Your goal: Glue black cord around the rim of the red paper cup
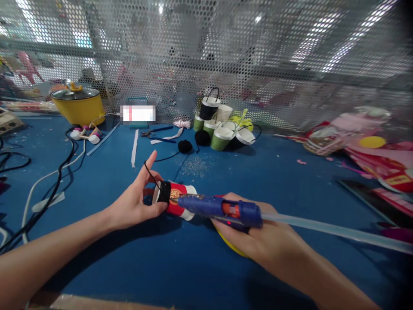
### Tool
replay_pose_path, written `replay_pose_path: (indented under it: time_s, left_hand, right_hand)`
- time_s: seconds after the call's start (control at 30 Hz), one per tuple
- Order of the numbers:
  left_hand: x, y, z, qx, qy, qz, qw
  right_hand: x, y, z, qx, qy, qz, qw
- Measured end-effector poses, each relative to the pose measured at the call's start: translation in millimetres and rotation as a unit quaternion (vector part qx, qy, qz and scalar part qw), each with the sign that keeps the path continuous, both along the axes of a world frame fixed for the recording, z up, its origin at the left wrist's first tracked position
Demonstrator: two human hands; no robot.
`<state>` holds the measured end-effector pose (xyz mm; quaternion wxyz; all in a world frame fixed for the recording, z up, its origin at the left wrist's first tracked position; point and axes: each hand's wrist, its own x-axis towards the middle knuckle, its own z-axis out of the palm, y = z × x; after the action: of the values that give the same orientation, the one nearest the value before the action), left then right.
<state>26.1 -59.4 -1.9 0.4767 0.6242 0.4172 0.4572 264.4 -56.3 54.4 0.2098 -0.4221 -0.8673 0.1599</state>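
My left hand [145, 198] grips a red and white paper cup [182, 189] lying on its side, its mouth facing left. Black yarn [165, 191] is wound round the cup's rim end, and a strand loops over my raised index finger. From there the strand runs back to a small black yarn ball [185, 147]. In my right hand [258, 232] is a blue hot glue gun [219, 209], its nozzle at the cup's side by the yarn's edge. A long clear glue stick [338, 232] sticks out of its back. Something yellow lies partly hidden beneath that hand.
Several yarn-wrapped cups [221, 137] cluster at the back, by a perforated metal screen [180, 56]. Pliers [158, 135] and white strips lie left of them. A yellow pot [79, 107] and loose cables [61, 172] occupy the left; pink packaging [380, 155] the right.
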Motion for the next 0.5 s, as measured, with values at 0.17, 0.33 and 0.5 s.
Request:
replay_pose_path:
  time_s: [0.17,0.33,0.5]
  left_hand:
    - [-0.2,0.0,-1.2,0.006,-0.004,-0.01,1.0]
    - [-0.4,-0.5,-1.6,0.019,0.002,-0.01,1.0]
    - [0.7,-0.6,-0.6,0.002,-0.005,-0.004,1.0]
  right_hand:
    - [1.5,2.1,-1.9,-0.051,-0.007,-0.03,0.998]
    - [2.3,0.5,-3.3,-0.038,-0.007,-0.035,0.999]
    - [3.1,-2.9,-4.7,-0.01,-0.018,0.001,1.0]
